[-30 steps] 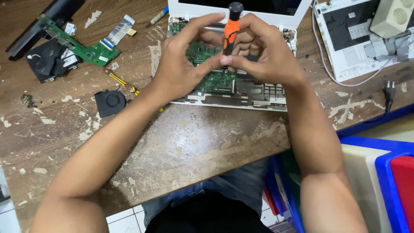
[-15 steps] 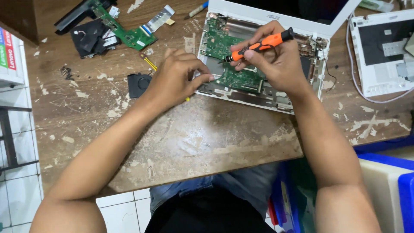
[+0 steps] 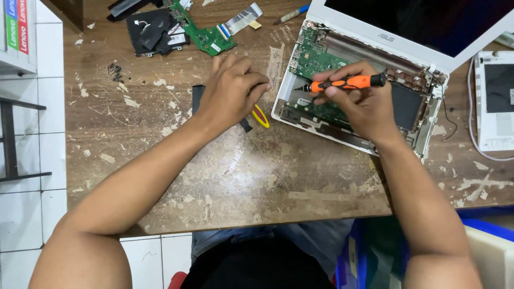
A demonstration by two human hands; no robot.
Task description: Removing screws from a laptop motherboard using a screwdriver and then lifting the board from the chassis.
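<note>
- The right hand (image 3: pixel 364 104) grips an orange-handled black-capped screwdriver (image 3: pixel 342 83), lying nearly level, tip pointing left over the opened white laptop's green circuit board (image 3: pixel 316 56).
- The left hand (image 3: pixel 231 91), fingers curled, rests on a flat black part (image 3: pixel 197 96) just left of the laptop.

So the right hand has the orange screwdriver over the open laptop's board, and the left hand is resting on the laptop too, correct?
Not quite. The head view shows the left hand off the laptop, on the wooden table over a small black part. The right hand does hold the orange screwdriver over the board.
</note>
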